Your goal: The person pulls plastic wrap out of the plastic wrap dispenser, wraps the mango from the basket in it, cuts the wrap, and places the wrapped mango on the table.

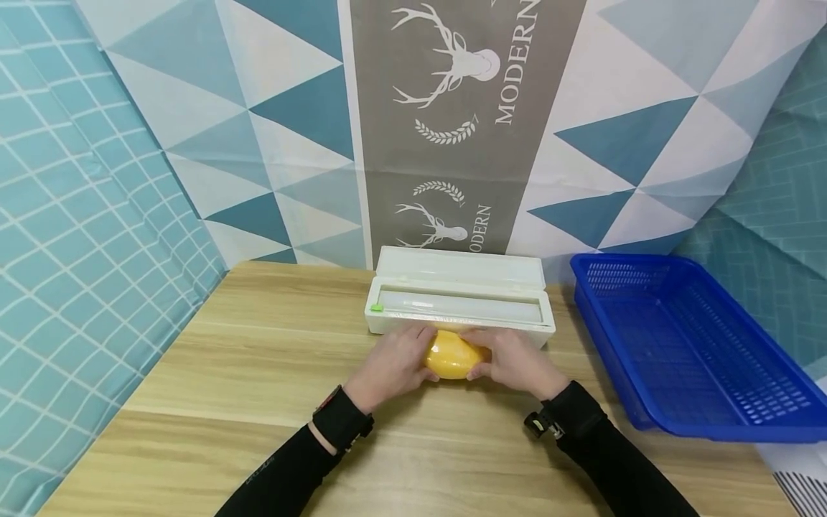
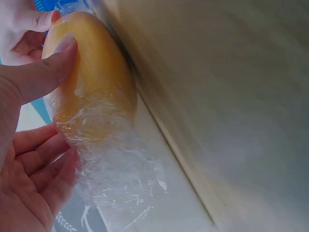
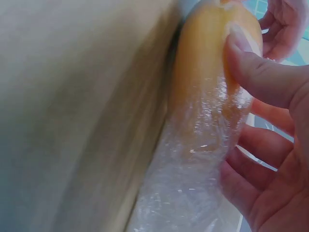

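A smooth yellow mango [image 1: 452, 355], partly wrapped in clear cling film [image 2: 123, 164], lies low over the table just in front of the white film dispenser. My left hand [image 1: 399, 359] grips it from the left, thumb on the near face and fingers behind. On the other side my right hand [image 1: 515, 361] holds it the same way. Loose, crumpled film trails off both ends, and the right wrist view shows a long tail of film [image 3: 178, 193] beyond the fruit. The film dispenser [image 1: 461, 305] has its lid raised, showing the roll inside and a green slider [image 1: 377, 307].
A blue plastic basket [image 1: 636, 402] stands at the right of the wooden table [image 1: 258, 373]. Patterned sheets [image 1: 304, 136] hang behind the table, and a tiled sheet [image 1: 84, 237] is at the left.
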`<action>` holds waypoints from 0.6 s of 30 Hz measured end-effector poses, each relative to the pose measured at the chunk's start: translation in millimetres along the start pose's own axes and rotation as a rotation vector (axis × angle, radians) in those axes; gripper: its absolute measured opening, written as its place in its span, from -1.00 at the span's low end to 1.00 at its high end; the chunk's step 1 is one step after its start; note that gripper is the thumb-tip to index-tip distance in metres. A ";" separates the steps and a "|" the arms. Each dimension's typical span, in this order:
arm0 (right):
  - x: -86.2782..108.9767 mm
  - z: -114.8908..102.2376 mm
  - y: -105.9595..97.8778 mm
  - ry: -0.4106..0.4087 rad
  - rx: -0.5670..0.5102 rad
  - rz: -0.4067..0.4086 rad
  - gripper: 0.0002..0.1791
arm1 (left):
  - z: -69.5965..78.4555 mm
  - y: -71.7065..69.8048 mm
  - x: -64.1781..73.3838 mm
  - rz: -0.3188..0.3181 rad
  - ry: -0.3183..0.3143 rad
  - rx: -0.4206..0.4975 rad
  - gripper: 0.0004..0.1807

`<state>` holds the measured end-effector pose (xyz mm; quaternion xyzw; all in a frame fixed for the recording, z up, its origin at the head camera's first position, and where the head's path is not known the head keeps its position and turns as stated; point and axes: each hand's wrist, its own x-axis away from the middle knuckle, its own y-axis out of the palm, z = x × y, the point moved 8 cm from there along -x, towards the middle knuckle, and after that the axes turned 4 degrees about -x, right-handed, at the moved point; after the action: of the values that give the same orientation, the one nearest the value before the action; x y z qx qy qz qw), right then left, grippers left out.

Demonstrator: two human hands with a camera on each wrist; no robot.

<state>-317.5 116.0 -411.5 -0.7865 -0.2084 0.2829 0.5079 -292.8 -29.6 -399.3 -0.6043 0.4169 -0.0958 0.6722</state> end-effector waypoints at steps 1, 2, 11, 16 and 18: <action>-0.1 1.2 0.5 -0.001 0.003 0.009 -0.31 | -0.4 0.6 -0.1 0.004 -0.003 0.002 -0.25; -0.4 2.4 0.8 -0.002 0.004 0.019 -0.32 | -1.3 1.3 -0.5 0.005 -0.009 0.008 -0.28; -2.4 8.4 1.8 0.001 -0.008 0.037 -0.36 | -9.5 3.9 -5.6 -0.019 -0.040 0.044 -0.31; -0.6 9.4 5.5 0.020 -0.019 -0.003 -0.38 | -8.5 5.8 -6.6 -0.056 -0.039 0.043 -0.36; -0.4 8.4 7.1 0.021 -0.027 -0.005 -0.39 | -8.2 5.2 -5.8 -0.063 -0.036 0.036 -0.37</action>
<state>-323.1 118.7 -420.6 -0.7957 -0.2088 0.2707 0.5000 -304.1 -30.6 -400.7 -0.6066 0.3837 -0.1135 0.6870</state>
